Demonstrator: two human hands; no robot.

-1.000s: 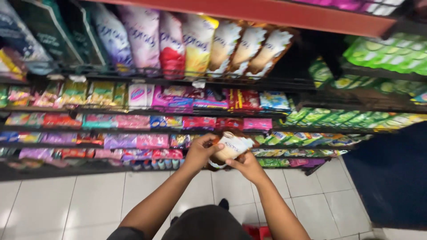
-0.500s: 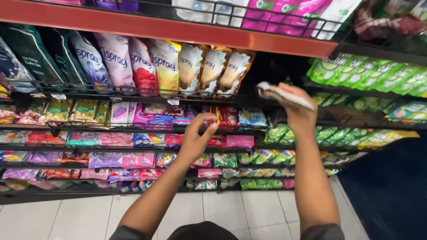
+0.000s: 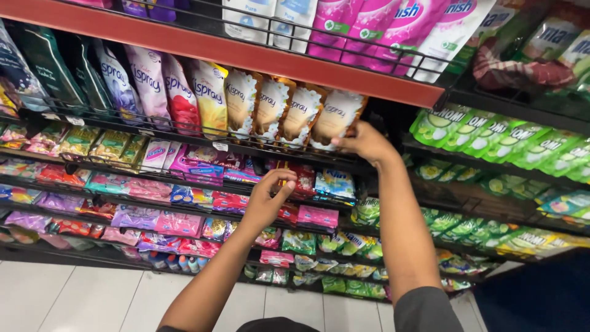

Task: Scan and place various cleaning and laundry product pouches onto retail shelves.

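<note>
My right hand is raised to the wire shelf and grips the bottom of a brown and white refill pouch, the rightmost in a row of similar pouches. Lower down, my left hand hovers with its fingers loosely curled and nothing in it, in front of the shelf of small sachets. Both forearms reach up from the bottom of the view.
Store shelving fills the view: a red shelf edge with pink and white pouches above, green pouches on the right, rows of colourful sachets lower left, white floor tiles below.
My right hand has carried the pouch from chest height up to the shelf and set it at the right end of the row. My left hand let go and rose slightly.
</note>
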